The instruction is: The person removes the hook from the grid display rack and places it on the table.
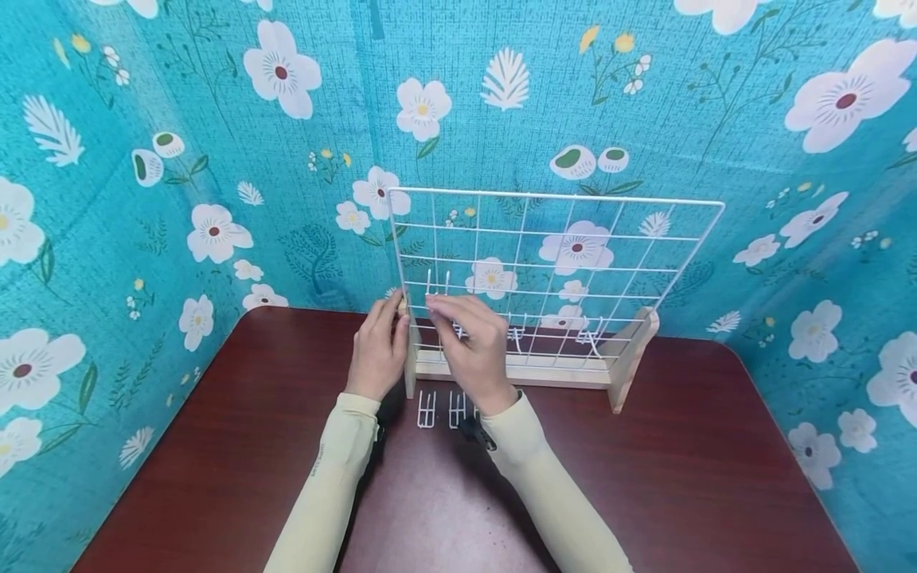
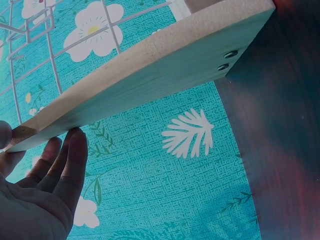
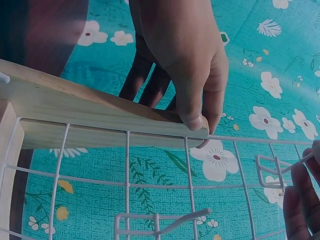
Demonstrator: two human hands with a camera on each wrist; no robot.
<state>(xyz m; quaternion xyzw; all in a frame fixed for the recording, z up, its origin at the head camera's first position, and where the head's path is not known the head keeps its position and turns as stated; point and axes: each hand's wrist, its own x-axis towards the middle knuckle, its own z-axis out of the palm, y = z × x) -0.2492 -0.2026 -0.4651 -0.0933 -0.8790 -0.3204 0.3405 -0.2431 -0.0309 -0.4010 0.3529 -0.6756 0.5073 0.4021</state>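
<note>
A white wire grid rack (image 1: 559,195) stands upright in a wooden stand. My left hand (image 1: 377,346) grips the top end of the left wooden side panel (image 2: 135,75), thumb on one side and fingers on the other. With thumb and fingertips my right hand (image 1: 476,342) pinches a white wire hook (image 3: 270,171) against the grid's left part, its two prongs pointing up in the head view. Below it another hook (image 3: 160,225) hangs on the grid. More hooks hang along the lower grid, one in the middle (image 1: 516,340) and one at the right (image 1: 589,338).
Two loose wire hooks lie on the dark red table (image 1: 215,477) before the rack, one at the left (image 1: 427,411) and one (image 1: 456,410) near my right wrist. The right wooden panel (image 1: 634,362) stands opposite. A blue flowered cloth (image 1: 322,159) hangs behind and at both sides.
</note>
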